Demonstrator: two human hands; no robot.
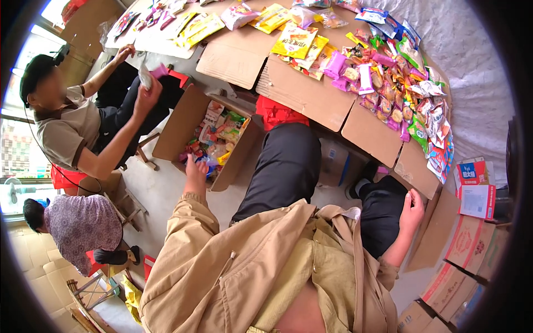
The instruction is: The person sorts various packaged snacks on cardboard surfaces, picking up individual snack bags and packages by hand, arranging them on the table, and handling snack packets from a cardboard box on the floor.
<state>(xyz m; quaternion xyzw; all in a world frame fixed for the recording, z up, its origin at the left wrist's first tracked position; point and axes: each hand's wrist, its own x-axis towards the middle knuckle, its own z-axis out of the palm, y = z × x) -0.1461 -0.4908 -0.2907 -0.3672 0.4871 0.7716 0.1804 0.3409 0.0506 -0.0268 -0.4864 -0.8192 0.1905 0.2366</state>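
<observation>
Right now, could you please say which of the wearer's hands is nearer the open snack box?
Left: the left hand is at the near side of the snack box; the right hand is far right of it.

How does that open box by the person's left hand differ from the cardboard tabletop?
The open cardboard box has raised flaps; the cardboard tabletop looks broad and flat. The box holds snack packets jumbled inside, while the tabletop bears other snack packets on its upper surface. The box also looks smaller than the tabletop. Both are brown cardboard and carry brightly colored packets.
</observation>
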